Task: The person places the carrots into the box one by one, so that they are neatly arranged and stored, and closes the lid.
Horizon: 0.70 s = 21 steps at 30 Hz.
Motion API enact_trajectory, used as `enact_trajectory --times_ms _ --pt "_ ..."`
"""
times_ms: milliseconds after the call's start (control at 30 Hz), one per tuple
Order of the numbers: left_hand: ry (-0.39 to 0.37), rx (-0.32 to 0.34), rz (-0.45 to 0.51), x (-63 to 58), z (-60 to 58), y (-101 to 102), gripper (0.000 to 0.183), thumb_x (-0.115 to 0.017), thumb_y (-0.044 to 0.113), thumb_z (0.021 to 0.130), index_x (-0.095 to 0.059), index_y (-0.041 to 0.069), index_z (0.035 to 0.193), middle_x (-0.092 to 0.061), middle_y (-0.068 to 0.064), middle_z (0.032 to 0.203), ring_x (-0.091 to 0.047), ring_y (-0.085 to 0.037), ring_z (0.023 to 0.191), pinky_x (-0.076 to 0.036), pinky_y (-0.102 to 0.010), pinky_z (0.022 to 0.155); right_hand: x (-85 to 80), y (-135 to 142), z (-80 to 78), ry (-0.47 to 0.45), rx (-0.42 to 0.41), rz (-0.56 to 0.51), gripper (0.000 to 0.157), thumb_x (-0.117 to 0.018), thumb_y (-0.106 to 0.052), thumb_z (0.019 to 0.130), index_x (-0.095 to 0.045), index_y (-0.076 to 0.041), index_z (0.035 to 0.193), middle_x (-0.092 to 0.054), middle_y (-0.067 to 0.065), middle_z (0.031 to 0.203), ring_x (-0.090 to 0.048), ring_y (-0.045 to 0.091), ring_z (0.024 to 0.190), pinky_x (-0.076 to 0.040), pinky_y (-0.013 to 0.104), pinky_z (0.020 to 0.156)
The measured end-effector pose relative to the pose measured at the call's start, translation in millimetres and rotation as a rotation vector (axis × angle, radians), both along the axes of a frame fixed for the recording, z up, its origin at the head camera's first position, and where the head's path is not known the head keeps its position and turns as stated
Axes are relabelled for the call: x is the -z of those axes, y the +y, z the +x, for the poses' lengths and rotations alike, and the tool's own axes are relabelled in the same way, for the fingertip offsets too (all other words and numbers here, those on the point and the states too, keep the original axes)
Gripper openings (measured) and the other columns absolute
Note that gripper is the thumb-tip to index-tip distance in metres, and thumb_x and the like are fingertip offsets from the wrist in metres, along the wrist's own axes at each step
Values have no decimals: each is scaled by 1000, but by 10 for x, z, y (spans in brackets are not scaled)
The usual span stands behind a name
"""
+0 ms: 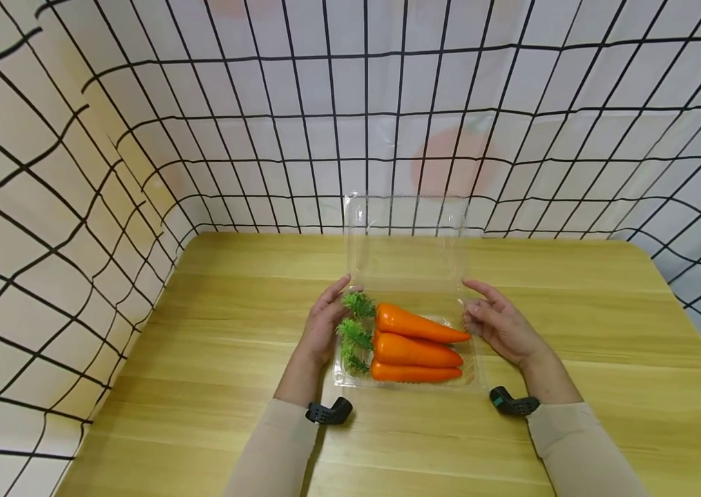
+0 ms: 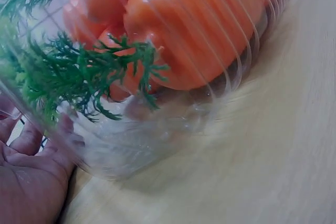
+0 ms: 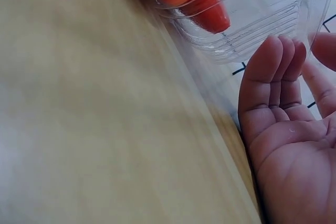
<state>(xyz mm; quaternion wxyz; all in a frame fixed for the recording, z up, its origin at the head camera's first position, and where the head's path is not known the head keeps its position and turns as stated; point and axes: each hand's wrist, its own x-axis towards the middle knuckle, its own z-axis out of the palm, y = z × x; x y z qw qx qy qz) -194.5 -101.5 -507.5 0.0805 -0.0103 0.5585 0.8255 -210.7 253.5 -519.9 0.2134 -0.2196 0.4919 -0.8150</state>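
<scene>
A clear plastic clamshell box (image 1: 471, 373) lies on the table with its lid (image 1: 406, 241) raised at the back. Inside are several orange carrots (image 1: 415, 351), tips pointing right, their green leafy tops (image 1: 355, 335) at the left end. My left hand (image 1: 323, 324) rests against the box's left side; leaves and plastic partly cover its fingers. At the right side is my right hand (image 1: 505, 328), its fingers fairly straight and touching the box's edge near the back corner. In the right wrist view, the fingertips (image 3: 268, 59) meet the ridged plastic wall.
The wooden table (image 1: 232, 331) extends around the box on all sides. A white cloth with a black grid (image 1: 300, 124) stands behind and at both sides of it. Each wrist carries a small black device (image 1: 328, 412).
</scene>
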Motion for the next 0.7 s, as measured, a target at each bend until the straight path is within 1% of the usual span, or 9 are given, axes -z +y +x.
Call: enact_trajectory --times_ms 100,200,333,433,567,633,667,700 --pt "3 -12 9 -2 -2 0 56 -46 2 99 -42 8 154 -64 -10 141 -65 -6 99 -54 -17 78 -6 0 -5 14 -10 -9 50 -29 3 109 -38 -16 155 -68 1 104 -66 11 93 -59 21 84" --pt "10 -23 -1 -8 -1 -2 58 -46 1 98 -43 10 154 -61 -15 144 -63 -6 96 -53 -18 78 -2 1 -8 24 -20 -26 51 -28 3 109 -37 -15 156 -68 2 105 -66 11 94 -59 22 85" --pt "14 -42 -21 -21 -8 0 61 -47 -2 95 -46 16 153 -52 -24 149 -62 -7 97 -52 -18 79 12 4 -8 26 -21 -51 52 -27 5 108 -36 -15 156 -69 2 106 -66 12 95 -59 22 85" --pt "27 -58 -31 -26 -21 5 60 -47 -3 96 -46 16 153 -50 -27 148 -61 -7 98 -52 -18 80 16 -1 -4 16 -8 -68 51 -28 6 108 -38 -15 154 -70 3 106 -67 13 95 -59 23 84" --pt "67 -84 -44 -6 -37 13 56 -47 -4 98 -47 14 150 -53 -26 147 -61 -7 99 -52 -19 82 9 -12 6 -11 25 -76 48 -33 5 108 -43 -16 149 -69 4 105 -68 14 95 -60 23 84" --pt "90 -101 -55 11 -43 16 51 -48 -4 99 -51 15 146 -57 -22 143 -62 -8 97 -52 -20 83 4 -18 12 -27 36 -86 46 -34 6 107 -46 -17 145 -68 4 105 -69 14 95 -60 24 85" --pt "98 -115 -59 17 -43 19 49 -49 -4 99 -53 16 142 -61 -19 138 -62 -8 95 -52 -20 83 3 -20 15 -31 40 -87 45 -35 6 107 -48 -17 143 -69 4 106 -69 14 95 -60 24 85" --pt "105 -128 -67 26 -44 21 46 -50 -4 99 -56 18 139 -64 -15 130 -63 -9 93 -53 -21 82 3 -22 19 -31 42 -92 43 -35 7 107 -49 -17 140 -69 4 106 -70 15 96 -61 24 86"
